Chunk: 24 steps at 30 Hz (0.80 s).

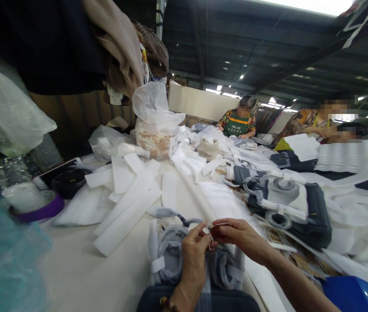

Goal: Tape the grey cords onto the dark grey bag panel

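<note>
My left hand [194,255], with a beaded bracelet at the wrist, and my right hand [236,234] meet above a dark bag [200,301] at the bottom centre. Both sets of fingers are pinched around a thin white string [208,237], and something small and brownish shows at the right fingertips. Below them on the bag lie coiled straps in clear wrap [171,251], held with white bands. More wrapped coils [226,268] sit beneath my right hand.
White foam strips [128,208] lie left of centre. Another dark bag [315,212] with wrapped straps is at the right, a blue container [354,294] at lower right. Two people work across the table: one in a green apron [236,125], another in a patterned top [301,123].
</note>
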Each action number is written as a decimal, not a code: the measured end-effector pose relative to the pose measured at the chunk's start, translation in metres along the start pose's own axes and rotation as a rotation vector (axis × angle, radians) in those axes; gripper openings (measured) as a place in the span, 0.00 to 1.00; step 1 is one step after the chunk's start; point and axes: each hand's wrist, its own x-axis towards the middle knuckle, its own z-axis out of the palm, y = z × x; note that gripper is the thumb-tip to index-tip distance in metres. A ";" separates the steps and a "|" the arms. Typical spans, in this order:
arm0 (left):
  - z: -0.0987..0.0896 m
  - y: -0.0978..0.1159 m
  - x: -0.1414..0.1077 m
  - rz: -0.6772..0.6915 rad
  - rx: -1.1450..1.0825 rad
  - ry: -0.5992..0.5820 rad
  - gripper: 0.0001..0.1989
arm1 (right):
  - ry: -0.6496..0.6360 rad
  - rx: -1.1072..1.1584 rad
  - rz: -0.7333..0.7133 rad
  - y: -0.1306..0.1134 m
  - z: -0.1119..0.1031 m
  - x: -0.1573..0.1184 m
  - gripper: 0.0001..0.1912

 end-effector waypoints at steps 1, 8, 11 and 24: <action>0.000 0.000 0.000 0.002 0.000 0.002 0.19 | 0.008 -0.039 0.000 0.001 0.001 0.001 0.21; -0.005 -0.004 0.003 0.065 0.046 0.004 0.20 | 0.053 -0.370 0.067 -0.002 0.008 0.010 0.18; -0.007 -0.007 0.004 0.096 0.098 0.001 0.20 | 0.073 -0.515 0.084 -0.002 0.011 0.015 0.12; -0.009 -0.012 0.008 0.208 0.341 0.035 0.11 | 0.063 -0.766 -0.151 0.010 0.015 0.011 0.15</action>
